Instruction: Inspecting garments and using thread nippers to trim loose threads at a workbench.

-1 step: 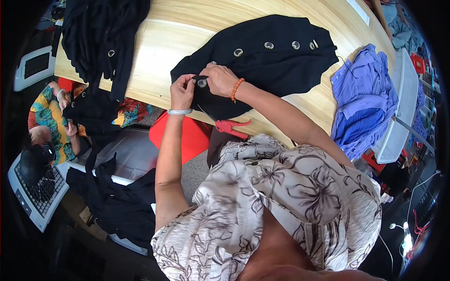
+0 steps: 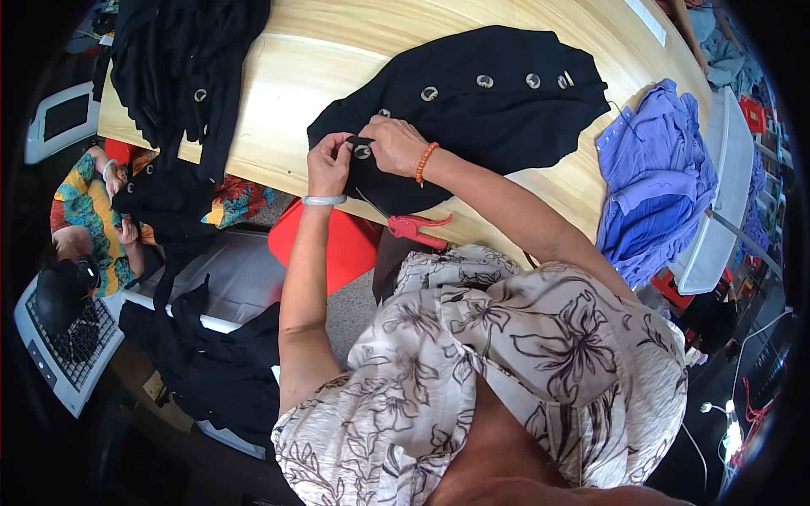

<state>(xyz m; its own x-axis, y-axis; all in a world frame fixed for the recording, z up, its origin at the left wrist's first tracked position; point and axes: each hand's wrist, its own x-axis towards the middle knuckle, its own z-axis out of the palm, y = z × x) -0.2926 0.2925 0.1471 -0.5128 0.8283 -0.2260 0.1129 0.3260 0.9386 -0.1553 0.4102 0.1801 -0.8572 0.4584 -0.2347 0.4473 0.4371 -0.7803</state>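
A black garment with several large, mottled round buttons lies spread on the wooden table. Its near left edge is pinched by the fingertips of my left hand, which wears a pale bangle. Close beside it, my right hand, with an orange bead bracelet at the wrist, grips the same edge. One button shows just below the fingers of both hands. Thread snips with a red handle lie at the table's front edge, their thin blade pointing toward the garment.
A purple garment pile sits on the table's right end. More black garments hang over its left end. Under the front edge is a red container. At left, another person in a colourful top handles black cloth beside a bin.
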